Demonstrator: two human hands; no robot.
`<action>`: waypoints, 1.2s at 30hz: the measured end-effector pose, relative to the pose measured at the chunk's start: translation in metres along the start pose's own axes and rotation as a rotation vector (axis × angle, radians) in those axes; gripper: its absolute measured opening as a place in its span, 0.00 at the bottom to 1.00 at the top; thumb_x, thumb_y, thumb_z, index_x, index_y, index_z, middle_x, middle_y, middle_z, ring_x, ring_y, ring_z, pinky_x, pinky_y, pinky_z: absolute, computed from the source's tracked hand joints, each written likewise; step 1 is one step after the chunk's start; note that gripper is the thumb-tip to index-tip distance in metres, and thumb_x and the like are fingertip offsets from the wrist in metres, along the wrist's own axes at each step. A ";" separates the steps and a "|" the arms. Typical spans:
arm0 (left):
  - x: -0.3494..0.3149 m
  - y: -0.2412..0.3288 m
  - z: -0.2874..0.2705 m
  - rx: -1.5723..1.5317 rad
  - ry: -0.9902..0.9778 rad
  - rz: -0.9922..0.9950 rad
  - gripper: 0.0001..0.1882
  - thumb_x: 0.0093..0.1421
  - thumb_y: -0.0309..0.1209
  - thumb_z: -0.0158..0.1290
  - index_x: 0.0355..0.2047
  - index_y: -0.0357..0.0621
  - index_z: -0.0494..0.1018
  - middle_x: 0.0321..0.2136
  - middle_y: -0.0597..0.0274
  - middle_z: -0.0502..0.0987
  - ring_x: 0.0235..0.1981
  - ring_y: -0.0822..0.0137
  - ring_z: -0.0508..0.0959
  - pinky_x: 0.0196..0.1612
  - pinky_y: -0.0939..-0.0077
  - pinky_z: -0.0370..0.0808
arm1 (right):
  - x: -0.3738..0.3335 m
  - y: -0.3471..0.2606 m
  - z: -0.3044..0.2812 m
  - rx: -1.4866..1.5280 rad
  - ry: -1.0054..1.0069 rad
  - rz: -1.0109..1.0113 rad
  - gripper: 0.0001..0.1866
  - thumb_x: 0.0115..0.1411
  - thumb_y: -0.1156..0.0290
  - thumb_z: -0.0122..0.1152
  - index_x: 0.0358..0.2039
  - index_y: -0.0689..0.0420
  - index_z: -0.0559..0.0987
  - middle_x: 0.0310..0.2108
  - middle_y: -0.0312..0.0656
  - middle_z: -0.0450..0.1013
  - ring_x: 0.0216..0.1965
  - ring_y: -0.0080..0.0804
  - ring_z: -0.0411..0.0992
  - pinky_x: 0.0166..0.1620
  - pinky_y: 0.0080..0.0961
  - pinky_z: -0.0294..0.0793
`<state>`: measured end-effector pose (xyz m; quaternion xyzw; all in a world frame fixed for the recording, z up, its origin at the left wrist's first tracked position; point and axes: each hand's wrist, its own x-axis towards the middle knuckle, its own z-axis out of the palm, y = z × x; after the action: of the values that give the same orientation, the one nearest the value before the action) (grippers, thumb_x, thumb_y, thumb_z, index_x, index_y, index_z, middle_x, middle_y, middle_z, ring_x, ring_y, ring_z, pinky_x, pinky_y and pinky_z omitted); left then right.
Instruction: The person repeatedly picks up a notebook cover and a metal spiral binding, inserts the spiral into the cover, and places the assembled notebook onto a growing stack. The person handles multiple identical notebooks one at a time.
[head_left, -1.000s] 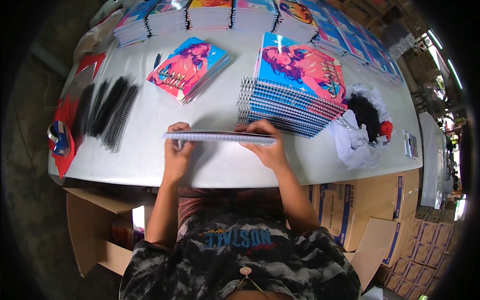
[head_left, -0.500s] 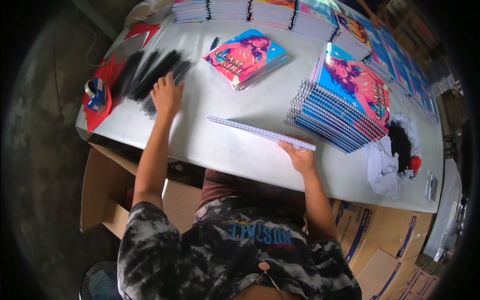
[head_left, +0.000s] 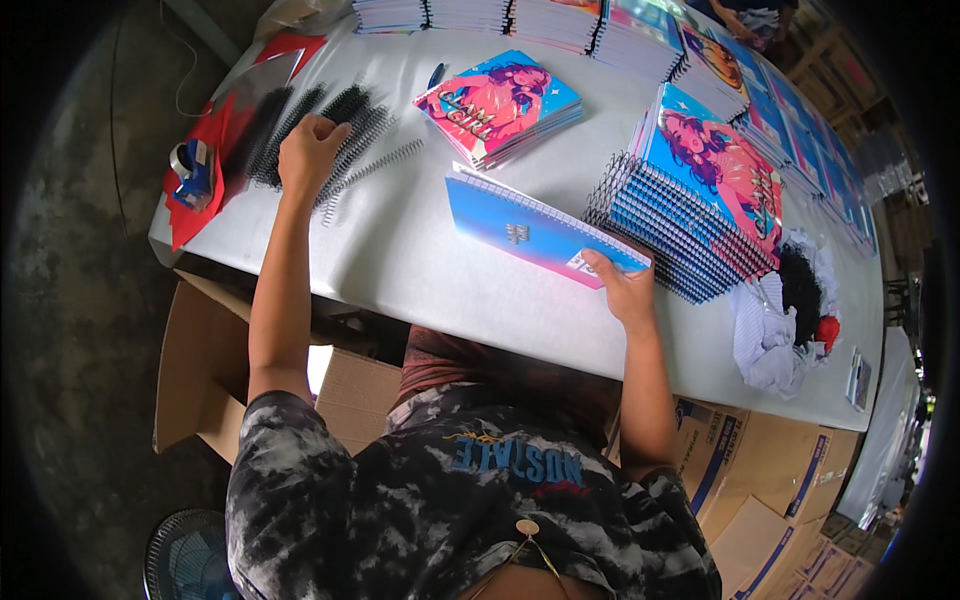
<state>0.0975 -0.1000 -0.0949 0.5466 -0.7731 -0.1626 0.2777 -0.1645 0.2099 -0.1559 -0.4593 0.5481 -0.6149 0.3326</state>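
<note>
My left hand (head_left: 310,155) is over a pile of black spiral binding coils (head_left: 348,105) on the left of the table. Its fingers are curled in a pinch among the coils; what is between them, if anything, is hidden. A loose coil (head_left: 385,163) lies slanted just right of the pile. My right hand (head_left: 625,288) grips an unbound notebook (head_left: 530,225) by its right end, thumb on the blue and pink back cover. The notebook is tilted above the table, its row of punched holes along the upper edge.
Beyond the notebook lies a stack of illustrated notebooks (head_left: 505,100). A taller spiral-bound stack (head_left: 690,220) stands to the right, near crumpled white cloth (head_left: 765,340). A blue tape dispenser (head_left: 195,180) sits on red sheets at left. More notebook stacks (head_left: 555,22) line the far edge.
My left hand has shifted slightly farther away over the coils, and its fingers have drawn together. My right hand has tipped the notebook from edge-on, so its back cover now shows.
</note>
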 end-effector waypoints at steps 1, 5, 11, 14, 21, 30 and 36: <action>-0.001 -0.004 0.002 -0.118 0.024 0.084 0.13 0.52 0.36 0.52 0.34 0.41 0.75 0.28 0.57 0.77 0.32 0.66 0.77 0.36 0.74 0.70 | 0.003 -0.004 0.006 -0.001 0.044 -0.051 0.16 0.53 0.79 0.60 0.44 0.65 0.75 0.40 0.42 0.75 0.39 0.21 0.71 0.44 0.18 0.70; -0.048 0.036 -0.004 -0.591 -0.373 0.425 0.17 0.48 0.21 0.38 0.39 0.36 0.69 0.23 0.63 0.67 0.27 0.70 0.67 0.35 0.79 0.66 | 0.006 -0.013 0.018 0.004 0.133 -0.169 0.14 0.54 0.80 0.58 0.42 0.65 0.76 0.38 0.40 0.76 0.38 0.20 0.71 0.43 0.17 0.70; -0.077 0.054 0.007 -0.492 -0.587 0.376 0.21 0.62 0.47 0.44 0.32 0.39 0.68 0.22 0.67 0.65 0.24 0.74 0.63 0.31 0.80 0.64 | 0.008 -0.011 0.019 -0.038 0.146 -0.160 0.13 0.54 0.81 0.58 0.42 0.65 0.76 0.37 0.41 0.76 0.36 0.19 0.72 0.42 0.16 0.71; -0.075 0.056 0.011 -0.529 -0.597 0.334 0.19 0.62 0.45 0.45 0.29 0.39 0.69 0.20 0.68 0.65 0.23 0.76 0.61 0.29 0.81 0.63 | 0.005 -0.010 0.019 -0.055 0.165 -0.160 0.12 0.54 0.81 0.58 0.41 0.65 0.77 0.37 0.42 0.76 0.35 0.19 0.72 0.40 0.16 0.71; -0.062 0.065 0.004 -0.732 -0.789 -0.006 0.23 0.63 0.49 0.42 0.23 0.40 0.68 0.11 0.71 0.60 0.15 0.80 0.58 0.20 0.86 0.57 | 0.005 -0.014 0.023 -0.128 0.136 -0.270 0.13 0.52 0.84 0.57 0.41 0.65 0.77 0.38 0.45 0.76 0.35 0.22 0.74 0.39 0.17 0.73; -0.046 0.077 -0.006 -0.837 -1.013 -0.418 0.22 0.62 0.48 0.43 0.19 0.45 0.65 0.06 0.76 0.56 0.05 0.83 0.51 0.08 0.89 0.48 | 0.006 -0.014 0.025 -0.189 0.124 -0.335 0.14 0.52 0.85 0.57 0.41 0.65 0.77 0.38 0.45 0.76 0.33 0.23 0.74 0.37 0.16 0.73; -0.051 0.077 -0.010 -0.804 -1.055 -0.302 0.22 0.63 0.48 0.43 0.20 0.45 0.65 0.06 0.77 0.56 0.05 0.84 0.51 0.08 0.89 0.49 | 0.002 -0.007 0.024 -0.168 0.196 -0.298 0.13 0.52 0.84 0.57 0.41 0.65 0.77 0.38 0.45 0.76 0.34 0.23 0.74 0.38 0.17 0.73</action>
<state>0.0579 -0.0250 -0.0567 0.3502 -0.5999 -0.7191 0.0193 -0.1422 0.2002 -0.1488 -0.4992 0.5532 -0.6513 0.1435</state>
